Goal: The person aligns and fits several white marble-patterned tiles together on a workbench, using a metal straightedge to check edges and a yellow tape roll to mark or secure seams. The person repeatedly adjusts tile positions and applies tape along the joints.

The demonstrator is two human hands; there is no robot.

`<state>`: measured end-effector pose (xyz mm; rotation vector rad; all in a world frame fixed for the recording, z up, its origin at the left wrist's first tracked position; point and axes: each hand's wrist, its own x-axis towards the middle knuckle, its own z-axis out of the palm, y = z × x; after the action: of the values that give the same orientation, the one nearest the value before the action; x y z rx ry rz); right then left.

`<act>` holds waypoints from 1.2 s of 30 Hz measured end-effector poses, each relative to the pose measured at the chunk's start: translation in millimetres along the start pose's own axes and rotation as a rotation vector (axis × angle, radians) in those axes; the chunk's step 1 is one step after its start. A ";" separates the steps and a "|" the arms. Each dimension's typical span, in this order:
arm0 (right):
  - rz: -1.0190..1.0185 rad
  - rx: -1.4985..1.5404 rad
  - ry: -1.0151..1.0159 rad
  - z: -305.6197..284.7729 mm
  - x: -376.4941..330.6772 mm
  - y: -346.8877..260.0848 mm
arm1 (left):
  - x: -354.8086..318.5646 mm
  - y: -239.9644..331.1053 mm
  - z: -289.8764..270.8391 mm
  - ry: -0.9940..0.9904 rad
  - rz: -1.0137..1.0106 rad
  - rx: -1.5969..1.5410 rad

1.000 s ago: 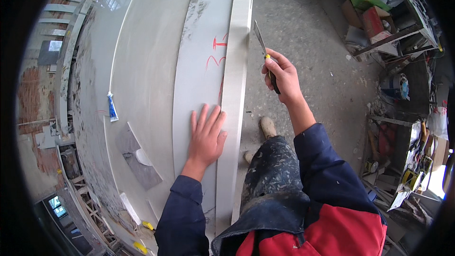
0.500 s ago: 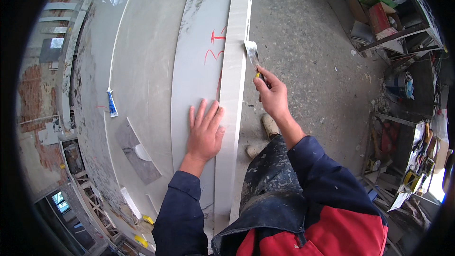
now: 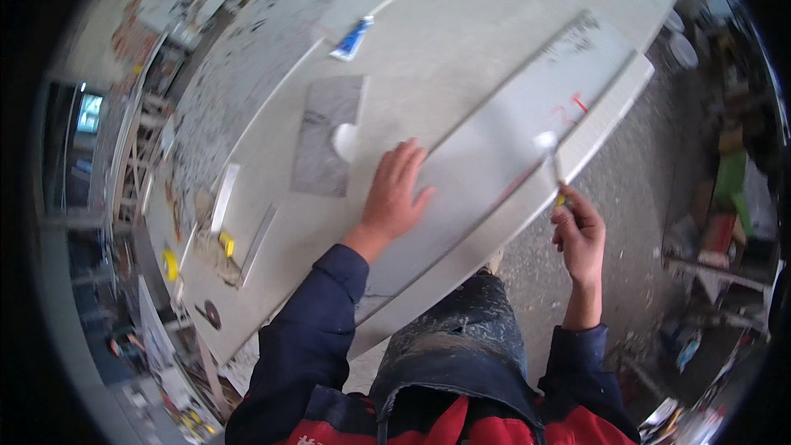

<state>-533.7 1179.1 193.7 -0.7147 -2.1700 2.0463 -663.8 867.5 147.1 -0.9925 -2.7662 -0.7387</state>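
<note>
Smooth, matt pale stone slab (image 3: 494, 165) on a dusty matt grey surface (image 3: 428, 41). Veined grey stone offcut (image 3: 325, 136), duller. Thin metal blade on the putty knife (image 3: 550, 161). Rough concrete floor (image 3: 626, 231). Paint-flecked cloth trousers (image 3: 461, 338).

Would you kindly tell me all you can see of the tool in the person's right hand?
The scraper is a small hand tool with a pale, flat blade and a thin shaft ending in a yellow grip. The right hand holds that grip, mostly hiding it. The blade looks smeared whitish and rests against the front edge of the long grey slab, near red marks. It is blurred, so finer detail cannot be told.
</note>
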 end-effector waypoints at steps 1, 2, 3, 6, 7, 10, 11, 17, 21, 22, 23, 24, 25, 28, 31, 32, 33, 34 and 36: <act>-0.034 -0.092 -0.196 22.1 -2.0 -18.5 | -18.8 -23.4 -19.3 0.041 -0.114 0.071; -0.173 -0.203 -0.296 53.0 -2.9 -31.7 | -42.2 -53.0 -44.2 0.079 -0.225 0.141; -0.313 -0.339 -0.387 77.0 0.3 -43.8 | -60.1 -72.0 -54.8 0.126 -0.340 0.182; -0.478 -0.562 -0.569 145.6 21.3 -68.4 | -97.6 -96.4 -75.5 -0.032 -0.575 0.352; -0.534 -0.611 -0.620 168.3 33.2 -65.3 | -98.5 -97.1 -76.7 -0.097 -0.608 0.351; -0.544 -0.856 -0.669 232.9 61.8 -67.0 | -91.3 -101.2 -79.2 -0.206 -0.656 0.337; -0.559 -0.896 -0.693 250.1 72.2 -64.5 | -92.5 -100.0 -75.6 -0.183 -0.664 0.333; -0.581 -1.069 -0.701 297.3 88.7 -60.0 | -92.7 -110.3 -63.0 -0.071 -0.611 0.330; -0.508 -1.364 -0.753 315.5 88.9 -62.8 | -94.4 -109.1 -63.5 -0.093 -0.635 0.370; -0.482 -1.429 -0.772 320.2 87.1 -66.9 | -95.7 -109.5 -63.5 -0.092 -0.629 0.378; -0.454 -1.493 -0.791 322.1 83.7 -70.0 | -98.0 -109.7 -62.8 -0.091 -0.623 0.387; -0.463 -1.508 -0.785 322.8 82.6 -71.4 | -97.9 -109.8 -64.0 -0.087 -0.620 0.401; -0.471 -1.522 -0.778 322.7 81.0 -72.3 | -97.0 -109.6 -64.7 -0.099 -0.624 0.394; -0.467 -1.560 -0.753 326.1 68.9 -81.3 | -96.7 -110.4 -68.3 -0.118 -0.635 0.368; -0.536 -1.573 -0.743 321.2 62.9 -88.5 | -94.2 -117.6 -58.8 -0.099 -0.607 0.343; -0.572 -1.574 -0.738 316.6 63.2 -90.1 | -97.2 -123.3 -55.5 -0.096 -0.584 0.358; -0.551 -1.539 -0.662 317.7 45.2 -96.2 | -104.9 -132.7 -54.2 -0.095 -0.565 0.374; -0.645 -1.437 -0.646 296.4 57.2 -80.4 | -96.4 -133.7 -51.5 -0.094 -0.529 0.411; -0.595 -1.041 -0.573 246.4 7.8 -122.8 | -94.1 -130.0 -57.7 -0.179 -0.558 0.389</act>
<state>-664.4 953.7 282.9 0.5692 -3.1719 0.7819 -674.8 699.5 120.2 -0.2201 -3.1948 -0.1323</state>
